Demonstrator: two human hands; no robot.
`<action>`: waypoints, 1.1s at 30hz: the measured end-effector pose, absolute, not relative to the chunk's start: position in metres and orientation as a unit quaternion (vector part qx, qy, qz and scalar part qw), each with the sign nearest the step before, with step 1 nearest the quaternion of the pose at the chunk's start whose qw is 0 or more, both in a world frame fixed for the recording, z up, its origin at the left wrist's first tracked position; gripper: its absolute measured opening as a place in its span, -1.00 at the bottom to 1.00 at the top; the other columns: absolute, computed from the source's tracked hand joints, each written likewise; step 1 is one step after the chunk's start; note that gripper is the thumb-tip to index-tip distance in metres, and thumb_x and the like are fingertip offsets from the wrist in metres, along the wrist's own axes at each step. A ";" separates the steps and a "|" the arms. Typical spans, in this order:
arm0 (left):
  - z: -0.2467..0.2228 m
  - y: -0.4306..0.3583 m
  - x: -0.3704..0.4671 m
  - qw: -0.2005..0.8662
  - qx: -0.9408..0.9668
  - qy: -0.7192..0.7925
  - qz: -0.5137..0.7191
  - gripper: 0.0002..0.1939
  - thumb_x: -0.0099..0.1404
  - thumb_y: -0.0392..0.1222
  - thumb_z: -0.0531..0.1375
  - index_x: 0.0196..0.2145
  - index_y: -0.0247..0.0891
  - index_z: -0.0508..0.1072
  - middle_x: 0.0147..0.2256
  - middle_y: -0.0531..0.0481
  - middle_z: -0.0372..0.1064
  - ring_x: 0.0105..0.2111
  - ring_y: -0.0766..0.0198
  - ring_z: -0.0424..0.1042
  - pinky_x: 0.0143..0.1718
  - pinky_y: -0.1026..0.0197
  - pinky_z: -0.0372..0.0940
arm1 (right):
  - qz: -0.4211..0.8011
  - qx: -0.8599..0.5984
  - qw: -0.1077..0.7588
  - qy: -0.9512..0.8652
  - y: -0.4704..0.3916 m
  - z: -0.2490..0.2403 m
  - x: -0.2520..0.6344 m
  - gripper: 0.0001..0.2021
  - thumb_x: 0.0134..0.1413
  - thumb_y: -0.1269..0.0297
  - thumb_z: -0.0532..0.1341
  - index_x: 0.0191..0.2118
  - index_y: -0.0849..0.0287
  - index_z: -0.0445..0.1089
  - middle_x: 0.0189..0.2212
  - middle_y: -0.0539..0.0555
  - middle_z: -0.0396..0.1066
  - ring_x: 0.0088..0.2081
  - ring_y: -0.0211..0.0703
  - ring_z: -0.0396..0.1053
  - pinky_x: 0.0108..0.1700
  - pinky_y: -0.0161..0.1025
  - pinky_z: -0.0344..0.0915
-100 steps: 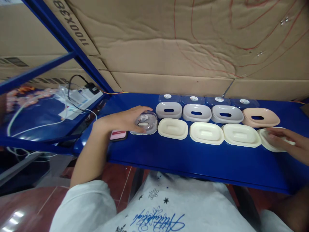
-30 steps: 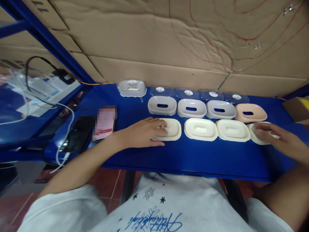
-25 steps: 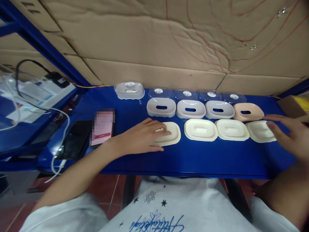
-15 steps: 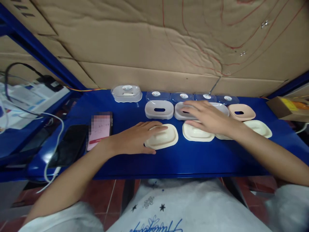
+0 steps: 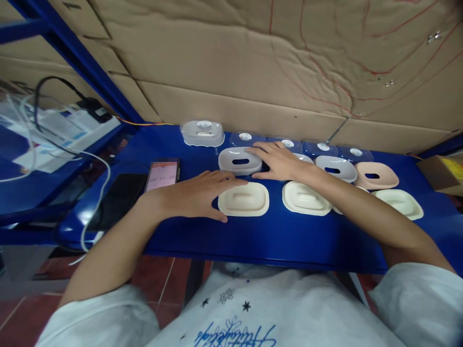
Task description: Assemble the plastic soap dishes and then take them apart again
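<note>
Spread wide, the right hand [image 5: 278,161] has its fingertips at the far right rim of a pale grey oval plastic dish [image 5: 240,154], thumb near its near side; whether it grips the dish I cannot tell. Blue tabletop [image 5: 260,243] shows through that dish's slotted floor. Partly hidden by this hand and its wrist is a second grey dish [image 5: 304,158]; further to its right sit a third grey dish [image 5: 335,163] and a peach oval plastic dish [image 5: 379,182], both slotted.

The left hand [image 5: 231,197], thumb well apart from its fingers, frames the left end of a cream oval plastic tray [image 5: 249,206] with a raised central ridge; contact is unclear. Three more cream trays [image 5: 306,197] lie to its right, one mostly under the right forearm. Beyond the left hand stands a grey container [image 5: 202,139] under a clear lid, a pale bar showing in its slot. Four clear plastic lids [image 5: 235,140] with round white labels line up behind the right hand.
</note>
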State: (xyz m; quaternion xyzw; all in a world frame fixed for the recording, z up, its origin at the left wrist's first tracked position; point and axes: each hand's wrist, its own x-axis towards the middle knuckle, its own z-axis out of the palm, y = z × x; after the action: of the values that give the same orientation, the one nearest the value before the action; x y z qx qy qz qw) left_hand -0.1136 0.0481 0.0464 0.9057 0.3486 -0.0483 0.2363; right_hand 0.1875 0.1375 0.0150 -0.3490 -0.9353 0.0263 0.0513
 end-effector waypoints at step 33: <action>0.008 0.050 -0.089 0.372 0.893 0.251 0.038 0.34 0.15 0.32 0.54 0.63 0.02 -0.10 0.57 -0.22 0.03 0.53 -0.36 0.10 0.54 -0.41 -0.05 | 0.066 -0.263 0.260 -0.927 -0.020 0.013 0.220 -0.27 0.16 0.18 0.40 0.40 0.07 0.21 0.42 0.39 0.24 0.43 0.41 0.28 0.35 0.40 0.35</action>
State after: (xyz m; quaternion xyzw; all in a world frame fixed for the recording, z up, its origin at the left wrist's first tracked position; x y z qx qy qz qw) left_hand -0.0891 0.0502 0.0078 0.8930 0.2506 0.0383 0.3718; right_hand 0.2198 -0.0201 0.0130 -0.2633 -0.9266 0.0657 0.2603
